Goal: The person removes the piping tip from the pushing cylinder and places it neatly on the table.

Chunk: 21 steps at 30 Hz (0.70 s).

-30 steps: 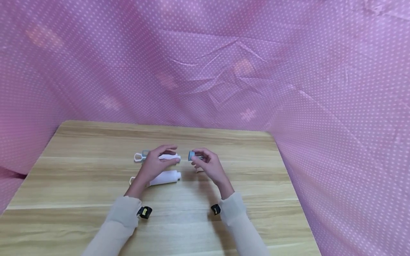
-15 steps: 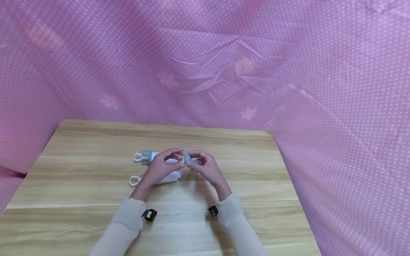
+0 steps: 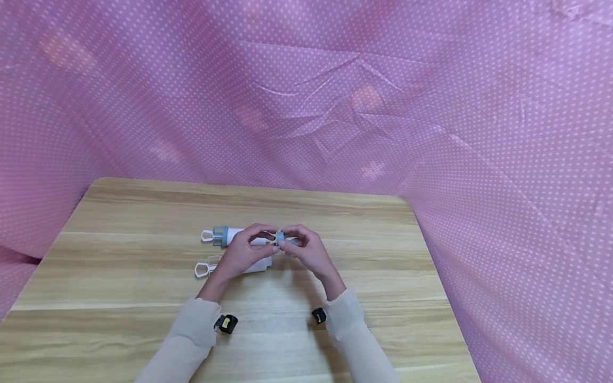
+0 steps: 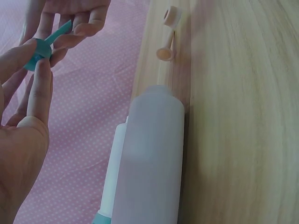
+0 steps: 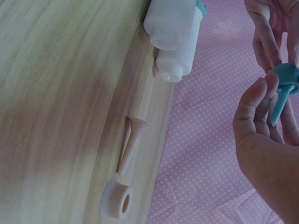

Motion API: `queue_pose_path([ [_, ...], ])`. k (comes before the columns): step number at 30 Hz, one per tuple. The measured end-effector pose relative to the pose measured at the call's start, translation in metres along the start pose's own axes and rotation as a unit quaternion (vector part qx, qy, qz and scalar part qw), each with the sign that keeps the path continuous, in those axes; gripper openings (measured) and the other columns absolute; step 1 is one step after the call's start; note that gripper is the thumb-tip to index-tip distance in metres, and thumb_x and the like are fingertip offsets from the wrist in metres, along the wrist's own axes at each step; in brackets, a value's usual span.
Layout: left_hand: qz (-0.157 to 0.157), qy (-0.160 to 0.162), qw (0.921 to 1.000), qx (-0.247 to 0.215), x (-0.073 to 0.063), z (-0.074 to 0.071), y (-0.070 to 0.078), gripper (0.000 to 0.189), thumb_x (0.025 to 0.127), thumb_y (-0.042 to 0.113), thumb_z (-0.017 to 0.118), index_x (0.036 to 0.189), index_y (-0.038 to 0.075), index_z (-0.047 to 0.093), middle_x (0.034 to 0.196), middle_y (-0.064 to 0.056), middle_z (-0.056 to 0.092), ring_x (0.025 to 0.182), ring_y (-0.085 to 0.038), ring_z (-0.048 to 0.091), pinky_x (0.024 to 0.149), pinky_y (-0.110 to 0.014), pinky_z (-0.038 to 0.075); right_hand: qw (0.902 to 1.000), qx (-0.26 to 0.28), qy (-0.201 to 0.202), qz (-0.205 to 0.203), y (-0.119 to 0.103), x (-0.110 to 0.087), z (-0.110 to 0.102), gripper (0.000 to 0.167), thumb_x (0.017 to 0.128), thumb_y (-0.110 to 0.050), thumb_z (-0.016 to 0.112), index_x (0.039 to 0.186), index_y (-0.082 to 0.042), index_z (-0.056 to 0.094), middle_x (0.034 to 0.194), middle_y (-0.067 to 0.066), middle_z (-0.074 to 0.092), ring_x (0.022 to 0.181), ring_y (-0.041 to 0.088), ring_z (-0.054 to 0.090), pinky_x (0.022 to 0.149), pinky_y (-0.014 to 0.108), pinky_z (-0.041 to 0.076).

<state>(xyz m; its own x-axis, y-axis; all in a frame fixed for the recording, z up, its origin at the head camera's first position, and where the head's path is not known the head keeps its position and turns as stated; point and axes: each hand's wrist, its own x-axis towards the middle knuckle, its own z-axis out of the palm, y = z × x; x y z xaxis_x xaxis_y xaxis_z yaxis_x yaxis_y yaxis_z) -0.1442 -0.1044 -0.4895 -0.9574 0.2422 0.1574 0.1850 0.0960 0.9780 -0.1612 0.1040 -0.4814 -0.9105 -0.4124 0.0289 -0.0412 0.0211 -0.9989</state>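
Note:
Between my hands, raised off the table, is a teal round cap [image 3: 280,238] with a thin tapering spout [image 4: 59,31]; whether they are one piece I cannot tell. My left hand [image 3: 241,250] pinches the cap's side with thumb and fingers. From the other side my right hand [image 3: 311,252] holds it by the spout end, fingertips at the rim. Below the left hand lie two white squeeze bottles on their sides, partly hidden by it: a far bottle [image 3: 233,235] with a teal base and loop handle, and a near bottle [image 3: 261,264] with a pale loop handle [image 3: 201,269].
A peach spout [image 5: 132,142] and a peach ring cap [image 5: 114,200] lie on the wooden table [image 3: 373,298], past the bottles' necks. Pink dotted cloth [image 3: 306,106] hangs behind the table and along its sides.
My left hand has moved right from above the far bottle and taken hold of the teal cap. The right hand has brought the cap slightly left to meet it.

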Motion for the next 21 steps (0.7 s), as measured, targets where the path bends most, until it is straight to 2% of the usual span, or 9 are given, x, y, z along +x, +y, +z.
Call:
queue_pose_path([
  [5, 0.004, 0.003, 1.0, -0.006, 0.0002, 0.0017, -0.0002, 0.041, 0.089, 0.014, 0.081, 0.126, 0.006, 0.067, 0.122, -0.009, 0.065, 0.112, -0.028, 0.062, 0.09, -0.032, 0.057, 1.0, 0.006, -0.002, -0.003, -0.0004, -0.001, 0.0, 0.028, 0.096, -0.003, 0.068, 0.122, 0.006, 0.062, 0.109, 0.012, 0.067, 0.085, 0.014, 0.066, 0.077, 0.033, 0.058],
  [10, -0.005, 0.005, 1.0, 0.003, 0.0011, 0.0017, -0.0004, 0.042, 0.089, 0.019, 0.081, 0.127, 0.007, 0.067, 0.122, -0.005, 0.066, 0.111, -0.026, 0.062, 0.083, -0.032, 0.058, 1.0, 0.004, 0.001, -0.004, 0.001, 0.0008, -0.0009, 0.028, 0.097, -0.004, 0.068, 0.122, 0.005, 0.063, 0.106, 0.01, 0.068, 0.085, 0.017, 0.066, 0.074, 0.029, 0.058],
  [13, -0.005, 0.002, 1.0, -0.003, 0.002, 0.0018, -0.0005, 0.043, 0.09, 0.018, 0.08, 0.128, 0.006, 0.066, 0.123, -0.007, 0.066, 0.112, -0.028, 0.062, 0.081, -0.033, 0.058, 1.0, 0.004, 0.001, -0.003, 0.0023, 0.0019, -0.002, 0.028, 0.097, -0.005, 0.068, 0.122, 0.006, 0.062, 0.106, 0.01, 0.068, 0.085, 0.017, 0.066, 0.072, 0.027, 0.058],
  [21, -0.009, 0.003, 0.9998, -0.018, 0.0043, 0.0021, -0.0023, 0.044, 0.088, 0.014, 0.081, 0.127, 0.003, 0.065, 0.122, -0.012, 0.067, 0.111, -0.032, 0.063, 0.078, -0.032, 0.06, 0.9999, 0.011, -0.004, 0.001, 0.0039, -0.0009, -0.0044, 0.029, 0.099, -0.006, 0.065, 0.125, 0.007, 0.06, 0.108, 0.014, 0.067, 0.088, 0.019, 0.068, 0.081, 0.045, 0.059],
])
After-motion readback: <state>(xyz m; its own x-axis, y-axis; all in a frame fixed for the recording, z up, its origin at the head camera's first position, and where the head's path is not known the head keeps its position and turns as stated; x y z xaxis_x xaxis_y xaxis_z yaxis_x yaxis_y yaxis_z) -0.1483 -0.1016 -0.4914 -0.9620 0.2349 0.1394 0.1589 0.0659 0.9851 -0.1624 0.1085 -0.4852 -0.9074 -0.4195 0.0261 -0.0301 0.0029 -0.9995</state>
